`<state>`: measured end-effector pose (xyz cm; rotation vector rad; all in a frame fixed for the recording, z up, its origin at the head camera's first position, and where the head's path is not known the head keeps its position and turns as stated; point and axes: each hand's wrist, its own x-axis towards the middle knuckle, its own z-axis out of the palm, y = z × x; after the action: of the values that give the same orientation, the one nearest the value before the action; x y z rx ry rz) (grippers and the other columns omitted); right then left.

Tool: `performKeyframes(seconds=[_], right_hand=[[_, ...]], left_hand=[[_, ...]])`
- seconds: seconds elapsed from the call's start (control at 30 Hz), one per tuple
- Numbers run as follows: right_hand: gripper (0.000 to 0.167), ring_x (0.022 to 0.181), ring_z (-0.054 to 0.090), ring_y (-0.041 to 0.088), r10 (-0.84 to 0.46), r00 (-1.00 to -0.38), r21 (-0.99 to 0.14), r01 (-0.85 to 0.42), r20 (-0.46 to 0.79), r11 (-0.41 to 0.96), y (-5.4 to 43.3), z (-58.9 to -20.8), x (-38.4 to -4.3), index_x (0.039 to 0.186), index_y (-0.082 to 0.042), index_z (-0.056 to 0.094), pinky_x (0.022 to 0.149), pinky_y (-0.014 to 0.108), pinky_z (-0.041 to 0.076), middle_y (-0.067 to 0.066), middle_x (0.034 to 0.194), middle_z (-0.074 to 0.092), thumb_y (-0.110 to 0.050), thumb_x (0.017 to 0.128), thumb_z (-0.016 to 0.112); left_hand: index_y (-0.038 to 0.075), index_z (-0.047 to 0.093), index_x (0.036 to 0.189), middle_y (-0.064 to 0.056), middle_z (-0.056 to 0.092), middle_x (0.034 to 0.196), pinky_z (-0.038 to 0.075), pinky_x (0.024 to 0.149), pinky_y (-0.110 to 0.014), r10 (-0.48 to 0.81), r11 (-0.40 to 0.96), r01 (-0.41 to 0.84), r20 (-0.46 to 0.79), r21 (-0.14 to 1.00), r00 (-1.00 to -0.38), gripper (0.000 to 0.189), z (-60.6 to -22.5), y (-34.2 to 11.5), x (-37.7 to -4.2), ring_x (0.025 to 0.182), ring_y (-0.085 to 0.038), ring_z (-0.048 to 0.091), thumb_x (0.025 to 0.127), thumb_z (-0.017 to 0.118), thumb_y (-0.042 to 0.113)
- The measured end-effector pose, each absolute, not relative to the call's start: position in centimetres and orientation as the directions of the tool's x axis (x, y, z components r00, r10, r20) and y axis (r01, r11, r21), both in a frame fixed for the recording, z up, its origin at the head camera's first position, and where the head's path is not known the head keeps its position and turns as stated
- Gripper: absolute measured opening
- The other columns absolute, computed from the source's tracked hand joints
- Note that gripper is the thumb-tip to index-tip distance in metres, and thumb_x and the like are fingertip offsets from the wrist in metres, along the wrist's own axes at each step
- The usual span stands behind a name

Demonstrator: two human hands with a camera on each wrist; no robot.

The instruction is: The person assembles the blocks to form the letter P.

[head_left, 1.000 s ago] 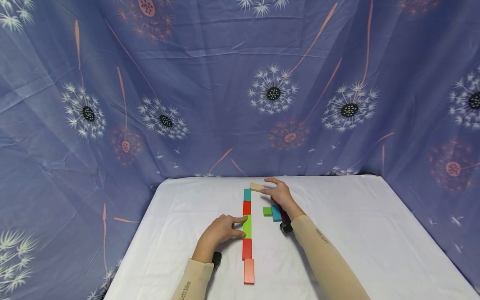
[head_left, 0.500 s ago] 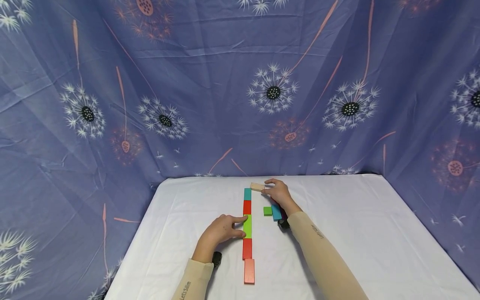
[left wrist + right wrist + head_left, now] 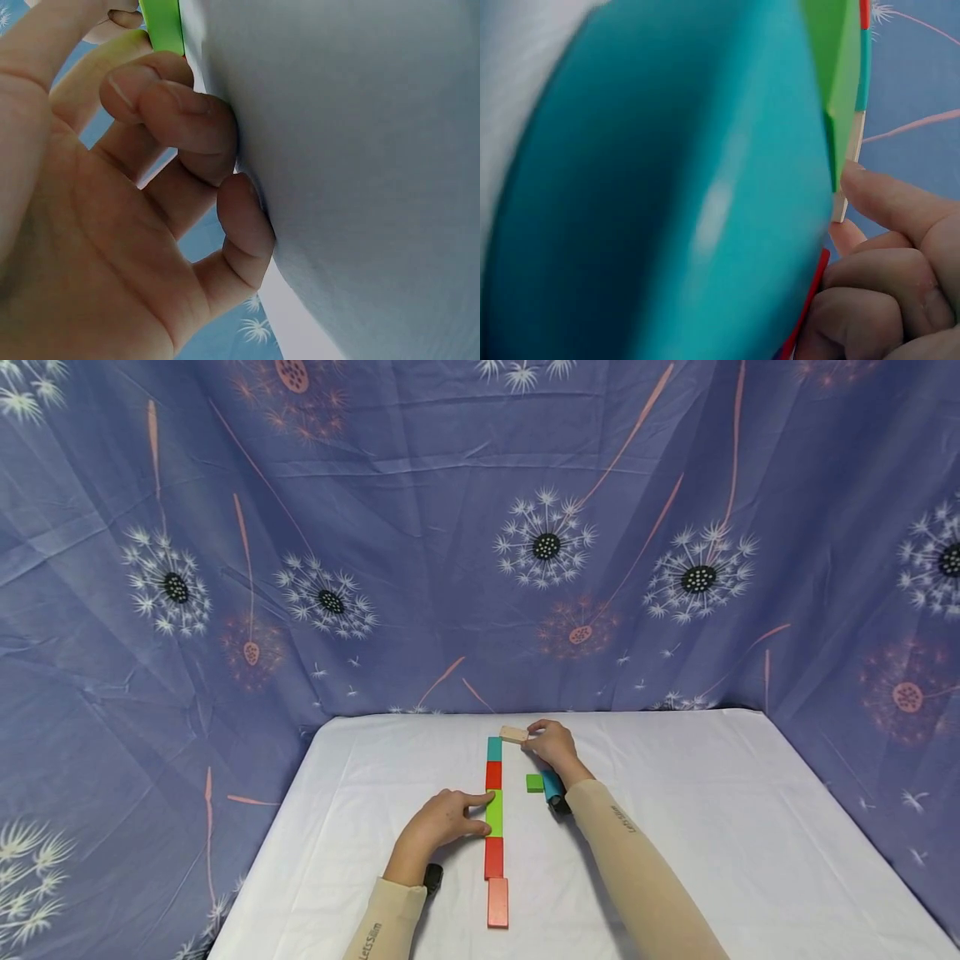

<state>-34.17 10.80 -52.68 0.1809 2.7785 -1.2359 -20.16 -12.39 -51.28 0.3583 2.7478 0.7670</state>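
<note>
Several flat coloured blocks form a straight row running away from me in the head view. My left hand (image 3: 442,818) spans the long green block (image 3: 495,814) mid-row, index fingertip at its far end and thumb at its near end. Beyond it lie a red block (image 3: 493,775) and a teal block (image 3: 495,748). My right hand (image 3: 553,743) pinches a plain wooden block (image 3: 513,734) by its right end, between thumb and index finger. The wooden block's left end meets the teal block's far right corner, turned crosswise to the row.
Nearer me, the row continues with a red block (image 3: 494,858) and a salmon-pink block (image 3: 498,903). A small green block (image 3: 534,783) and a blue block (image 3: 551,783) sit under my right wrist. A red block (image 3: 810,296) shows beside my curled right fingers.
My right wrist and forearm have shifted slightly left, now covering the red and purple pieces beside the blue block. The wooden block has barely moved. My left hand keeps its place.
</note>
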Motion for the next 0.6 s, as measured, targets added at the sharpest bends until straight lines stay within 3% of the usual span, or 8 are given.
performKeyframes(seconds=[0.17, 0.33, 0.6], right_hand=[[0.033, 0.102, 0.066, 0.031, 0.069, -0.991, -0.69, 0.13, -0.116, 0.712, 10.5, -52.6, -34.1, 0.117, -0.008, 0.077, 0.092, 0.044, 0.052, 0.017, 0.125, 0.075, -0.021, 0.087, 0.084], [0.03, 0.096, 0.067, 0.029, 0.075, -0.992, -0.651, 0.121, -0.098, 0.75, 10.5, -52.9, -34.2, 0.116, -0.01, 0.077, 0.083, 0.04, 0.052, 0.015, 0.12, 0.076, -0.022, 0.088, 0.082], [0.035, 0.113, 0.066, 0.035, 0.091, -0.99, -0.766, 0.14, -0.106, 0.627, 11.5, -53.5, -33.9, 0.122, -0.009, 0.077, 0.101, 0.05, 0.052, 0.021, 0.133, 0.071, -0.021, 0.089, 0.08]], left_hand=[[0.033, 0.069, 0.143, -0.008, 0.073, 0.102, 0.052, 0.08, -0.038, 0.296, 0.832, 0.151, -0.195, 0.534, -0.935, 0.063, -51.3, -12.3, -20.2, 0.087, -0.015, 0.055, 0.084, 0.09, 0.039], [0.034, 0.068, 0.143, -0.01, 0.075, 0.112, 0.053, 0.082, -0.038, 0.287, 0.837, 0.141, -0.204, 0.529, -0.936, 0.063, -51.2, -12.3, -20.2, 0.092, -0.016, 0.057, 0.084, 0.089, 0.04], [0.033, 0.068, 0.143, -0.009, 0.074, 0.107, 0.052, 0.082, -0.039, 0.288, 0.831, 0.137, -0.207, 0.539, -0.935, 0.064, -51.4, -12.4, -20.2, 0.091, -0.017, 0.055, 0.084, 0.09, 0.039]])
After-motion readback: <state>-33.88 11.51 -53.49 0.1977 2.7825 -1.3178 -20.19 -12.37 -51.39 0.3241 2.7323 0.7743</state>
